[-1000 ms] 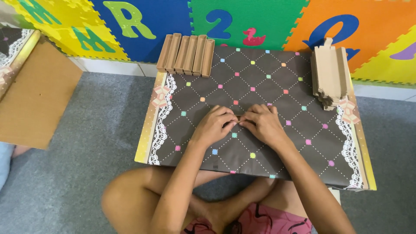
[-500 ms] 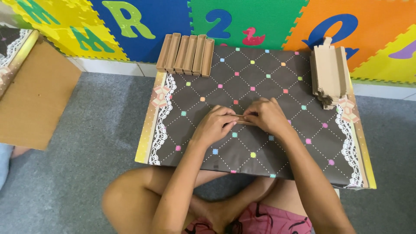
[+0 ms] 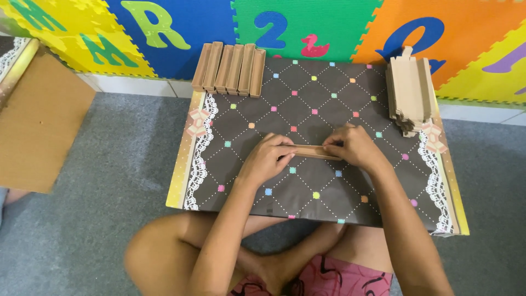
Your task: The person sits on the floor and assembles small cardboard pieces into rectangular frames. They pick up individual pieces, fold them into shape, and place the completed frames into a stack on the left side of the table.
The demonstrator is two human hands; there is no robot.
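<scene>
1. A narrow brown cardboard strip [image 3: 311,152] is lying flat across the middle of the dark board [image 3: 329,109], spanning the gap between the two hands, with one end under each.
2. The left hand [image 3: 267,160] is curling over the strip's left end, fingers bent and closing narrowly on it, the thumb tucking beneath.
3. The right hand [image 3: 353,146] is gripping the strip's right end, fingers folded close together and pressing down on it.
4. The strip is looking like thin folded card, long and slim, matte and plain.
5. The board is showing a dark brown printed surface with dotted diamond lines and small coloured squares, white lace-pattern bands along both sides and a gold edge.
6. A row of folded cardboard pieces [image 3: 230,68] is resting at the board's far left corner, side by side, well apart from the hands.
7. A stack of flat cardboard blanks [image 3: 410,89] is sitting at the far right, near the right hand.
8. Bright foam puzzle mats [image 3: 329,27] are lining the wall behind, and grey carpet [image 3: 98,235] is lying underneath.
</scene>
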